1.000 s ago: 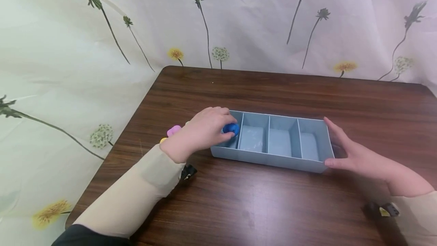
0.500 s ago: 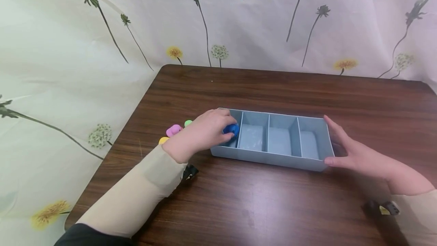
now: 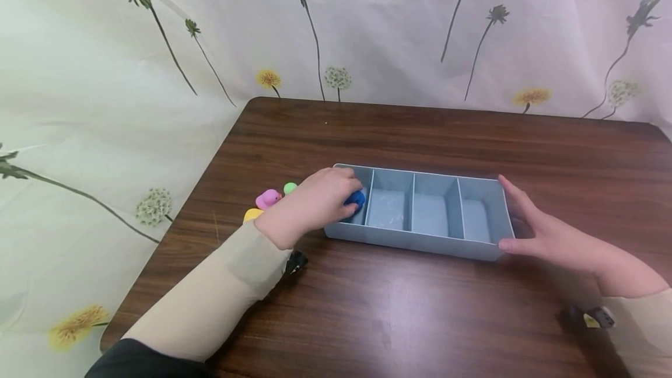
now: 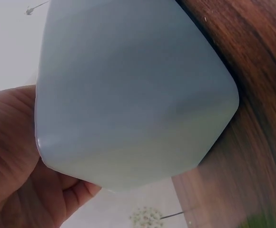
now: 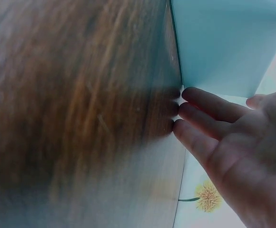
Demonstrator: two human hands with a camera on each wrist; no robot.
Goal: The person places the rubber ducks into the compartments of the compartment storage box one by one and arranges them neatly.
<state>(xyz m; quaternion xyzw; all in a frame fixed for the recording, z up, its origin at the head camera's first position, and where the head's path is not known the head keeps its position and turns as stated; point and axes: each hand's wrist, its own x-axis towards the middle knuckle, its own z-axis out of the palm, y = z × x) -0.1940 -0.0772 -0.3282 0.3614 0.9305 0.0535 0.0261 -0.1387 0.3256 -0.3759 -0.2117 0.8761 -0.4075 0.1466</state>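
Note:
In the head view my left hand [image 3: 316, 197] is over the leftmost compartment of a blue-grey divided box [image 3: 415, 239]. It pinches a blue toy duck [image 3: 357, 198], partly hidden by the fingers and low inside that compartment. From the left wrist, the box's end wall [image 4: 133, 90] hides what the fingers hold; part of the hand [image 4: 14, 156] shows at the rim. My right hand [image 3: 548, 235] spans the box's right end, thumb at the front corner and a finger at the back one. In the right wrist view its straight fingers [image 5: 209, 111] reach along the tabletop beside the wall.
Left of the box, partly behind my left forearm, lie a pink toy duck [image 3: 268, 198], a green piece [image 3: 290, 188] and a yellow piece [image 3: 253, 214]. A brown wooden table [image 3: 367, 314] carries everything, with a flower-printed cloth [image 3: 388, 34] hanging behind its far edge.
My left hand has lowered the blue duck slightly deeper into the left compartment. The right hand stays at the box's end; the view has tilted slightly, showing more of the pieces on the left.

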